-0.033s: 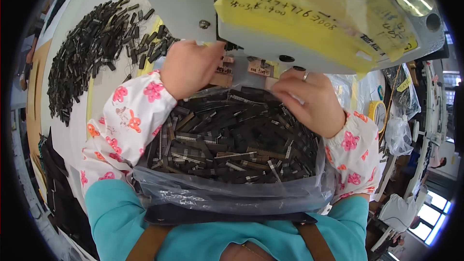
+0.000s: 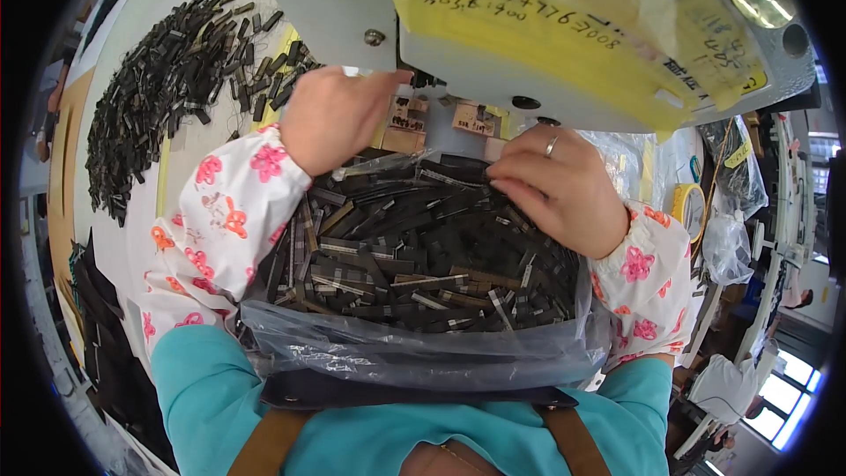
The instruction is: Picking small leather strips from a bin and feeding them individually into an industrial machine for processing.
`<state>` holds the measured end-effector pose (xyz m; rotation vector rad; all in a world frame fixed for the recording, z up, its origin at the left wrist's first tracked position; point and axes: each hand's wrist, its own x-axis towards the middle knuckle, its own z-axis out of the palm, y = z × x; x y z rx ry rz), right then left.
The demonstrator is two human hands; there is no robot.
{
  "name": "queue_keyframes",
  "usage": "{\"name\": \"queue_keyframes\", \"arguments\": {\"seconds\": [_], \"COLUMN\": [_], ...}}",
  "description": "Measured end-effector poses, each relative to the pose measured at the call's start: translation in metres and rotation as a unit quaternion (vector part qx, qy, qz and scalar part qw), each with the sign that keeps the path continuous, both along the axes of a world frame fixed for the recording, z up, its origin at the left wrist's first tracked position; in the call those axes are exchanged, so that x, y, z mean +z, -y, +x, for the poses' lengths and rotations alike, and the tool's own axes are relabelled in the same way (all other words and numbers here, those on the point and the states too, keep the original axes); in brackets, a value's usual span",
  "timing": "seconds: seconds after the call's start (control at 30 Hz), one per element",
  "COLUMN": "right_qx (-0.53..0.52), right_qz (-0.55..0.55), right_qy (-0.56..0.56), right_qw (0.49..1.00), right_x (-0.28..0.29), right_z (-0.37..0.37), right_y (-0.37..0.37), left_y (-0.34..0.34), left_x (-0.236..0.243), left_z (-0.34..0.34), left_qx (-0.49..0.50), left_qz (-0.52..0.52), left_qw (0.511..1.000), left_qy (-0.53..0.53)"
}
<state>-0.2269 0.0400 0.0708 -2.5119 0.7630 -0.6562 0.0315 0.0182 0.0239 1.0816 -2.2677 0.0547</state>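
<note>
Black strips [image 2: 423,251] just below both hands [image 2: 568,185]

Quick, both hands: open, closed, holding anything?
Left hand: up at the machine; its grip, and anything in it, cannot be told.
Right hand: curled, near the dark strips; whether it pinches one cannot be told.
</note>
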Motion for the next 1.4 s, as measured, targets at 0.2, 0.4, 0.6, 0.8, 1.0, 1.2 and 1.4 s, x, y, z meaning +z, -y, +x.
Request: {"name": "queue_keyframes", "arguments": {"seconds": [0.2, 0.4, 0.6, 0.8, 1.0, 1.2, 1.4], "right_qx": [0.046, 0.053, 0.03, 0.023, 0.02, 0.014, -0.004], "right_qz": [-0.002, -0.004, 0.022, 0.042, 0.028, 0.074, 0.077], "right_qy": [0.007, -0.005, -0.036, -0.017, -0.032, -0.017, -0.002], "right_qw": [0.999, 0.999, 0.999, 0.999, 0.999, 0.997, 0.997], "right_x": [-0.009, -0.019, -0.014, -0.017, -0.019, -0.014, -0.002], "right_z": [0.016, 0.029, 0.033, 0.033, 0.035, 0.027, 0.02], "right_y": [-0.005, -0.003, -0.006, -0.009, -0.008, -0.006, -0.007], "left_y": [-0.004, 0.005, 0.01, 0.016, 0.012, 0.013, 0.005], "left_x": [0.008, 0.011, -0.019, -0.019, -0.02, -0.021, -0.008], "left_z": [0.033, -0.015, -0.043, -0.039, -0.037, -0.034, -0.031], "left_qx": [0.091, -0.019, -0.076, -0.04, -0.013, -0.043, -0.051], "left_qz": [0.0, -0.048, 0.051, -0.029, 0.087, 0.008, 0.125], "left_qw": [0.99, 0.999, 0.996, 0.998, 0.991, 0.998, 0.989], "left_qy": [0.11, 0.016, -0.023, 0.034, 0.104, 0.037, 0.057]}}
